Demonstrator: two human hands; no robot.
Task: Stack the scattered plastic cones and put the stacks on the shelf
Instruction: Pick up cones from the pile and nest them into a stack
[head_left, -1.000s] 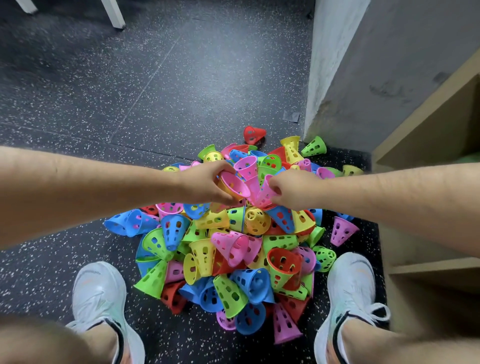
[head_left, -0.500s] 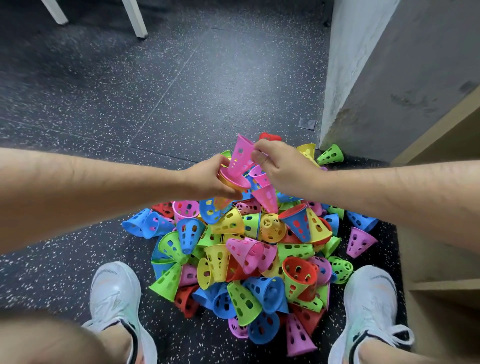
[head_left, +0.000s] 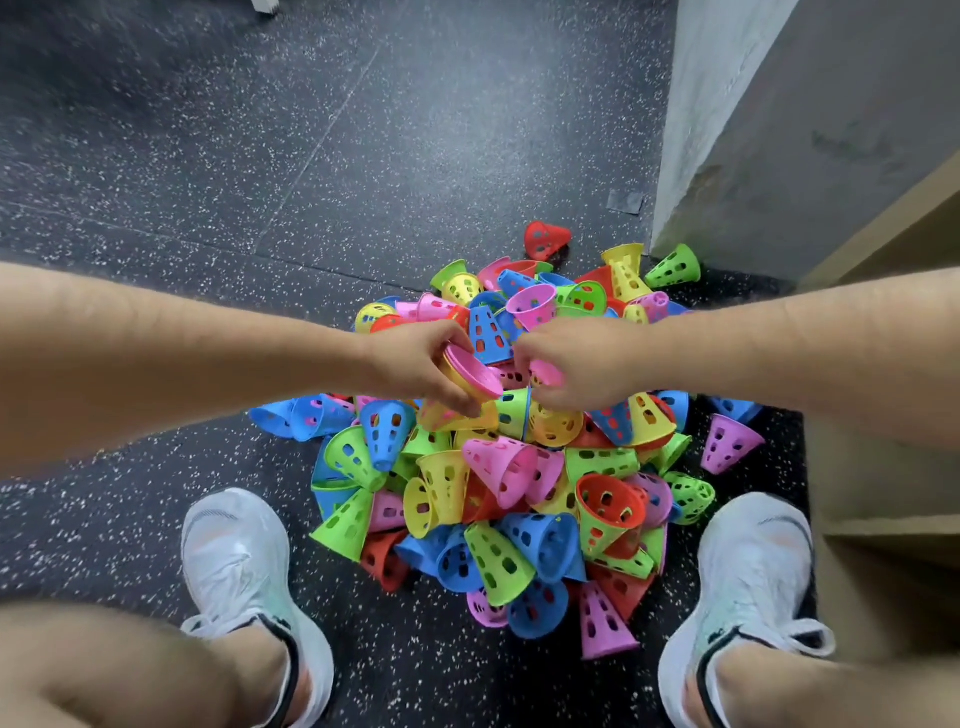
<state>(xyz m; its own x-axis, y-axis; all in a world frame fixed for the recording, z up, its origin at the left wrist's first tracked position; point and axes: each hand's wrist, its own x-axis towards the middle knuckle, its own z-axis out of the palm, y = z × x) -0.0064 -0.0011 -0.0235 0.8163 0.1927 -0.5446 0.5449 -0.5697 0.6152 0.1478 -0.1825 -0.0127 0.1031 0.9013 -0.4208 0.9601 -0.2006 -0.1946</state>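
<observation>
A heap of perforated plastic cones in pink, blue, green, yellow and red lies on the dark floor between my feet. My left hand grips a short stack of pink cones, its open rims facing right. My right hand reaches down onto the pile just right of that stack, its fingers curled round a pink cone that is mostly hidden under them. The wooden shelf stands at the right edge.
My white shoes flank the pile. A grey wall corner rises at the right, with a red cone and a green cone lying near its base. Speckled black floor stretches away to the left and beyond.
My right hand slid a pink cone onto the stack in my left hand, then dropped back to the pile and closed on another pink cone. The left hand lowered slightly.
</observation>
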